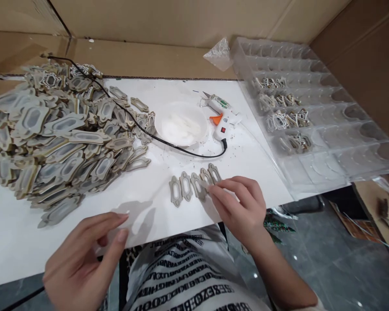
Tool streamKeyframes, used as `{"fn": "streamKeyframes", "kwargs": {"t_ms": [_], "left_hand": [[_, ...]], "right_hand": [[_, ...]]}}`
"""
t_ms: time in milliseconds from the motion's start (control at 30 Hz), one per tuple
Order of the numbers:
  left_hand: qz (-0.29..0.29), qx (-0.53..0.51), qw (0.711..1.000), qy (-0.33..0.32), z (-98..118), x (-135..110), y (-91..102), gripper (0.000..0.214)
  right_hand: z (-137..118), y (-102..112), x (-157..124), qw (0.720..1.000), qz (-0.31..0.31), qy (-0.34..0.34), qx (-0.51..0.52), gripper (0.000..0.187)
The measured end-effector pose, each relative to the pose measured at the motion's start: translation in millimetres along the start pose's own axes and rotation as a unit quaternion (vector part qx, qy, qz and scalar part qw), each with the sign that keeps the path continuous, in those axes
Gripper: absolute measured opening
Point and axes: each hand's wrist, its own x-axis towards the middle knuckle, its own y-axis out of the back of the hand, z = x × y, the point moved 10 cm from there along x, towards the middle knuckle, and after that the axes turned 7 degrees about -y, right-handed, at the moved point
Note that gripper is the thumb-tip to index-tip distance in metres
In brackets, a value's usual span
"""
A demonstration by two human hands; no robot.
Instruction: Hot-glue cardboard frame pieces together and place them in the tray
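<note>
My left hand (87, 259) is over the front edge of the white board (162, 194), thumb and fingers apart, with nothing between them. My right hand (241, 205) is closed in a pinch over a row of small grey-beige frame-shaped pieces (186, 186). A small pale sliver shows at its fingertips, too faint to name. Several of these pieces stand side by side, each with an oblong opening; my right fingers partly cover those at the row's right end. Farther left lies a big heap of similar pieces (63, 125), some with white-and-dark ornate edges.
Behind the row stands a white bowl (181, 125) with white contents. Beside it lie a white glue gun (225, 125) and scissors-like blades (210, 97). A black cord (132, 119) crosses the heap. At right, a clear compartment tray (330, 134) holds ornate pieces. Cardboard walls (168, 26) enclose the back.
</note>
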Motion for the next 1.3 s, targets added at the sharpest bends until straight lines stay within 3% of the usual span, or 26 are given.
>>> {"fn": "streamKeyframes", "kwargs": {"t_ms": [167, 367, 600, 733, 833, 967, 1167, 1300], "left_hand": [[0.006, 0.065, 0.998, 0.02, -28, -7, 15.4, 0.016], [0.01, 0.141, 0.989, -0.037, -41, -9, 26.0, 0.017], [0.032, 0.155, 0.984, -0.075, -31, -6, 31.5, 0.011], [0.02, 0.158, 0.985, -0.065, -34, -4, 27.4, 0.013], [0.055, 0.155, 0.983, -0.085, -26, -3, 30.7, 0.018], [0.0, 0.204, 0.978, -0.051, -29, 0, 20.0, 0.026], [-0.033, 0.266, 0.946, -0.181, -17, 5, 6.5, 0.029], [-0.039, 0.31, 0.924, -0.221, -12, 10, -4.9, 0.031]], "right_hand": [[-8, -10, -3, 0.998, -0.026, 0.044, -0.028, 0.015], [-10, -14, -4, 0.997, -0.037, 0.059, -0.026, 0.013], [-11, -17, -4, 0.996, -0.061, 0.06, -0.022, 0.011], [-10, -21, -6, 0.994, -0.085, 0.065, -0.018, 0.013], [-8, -24, -7, 0.993, -0.099, 0.064, -0.012, 0.015], [-3, -23, -6, 0.993, -0.109, 0.041, -0.002, 0.014], [-3, -25, -7, 0.99, -0.139, 0.037, 0.0, 0.015], [-4, -26, -7, 0.99, -0.138, 0.035, 0.0, 0.017]]}}
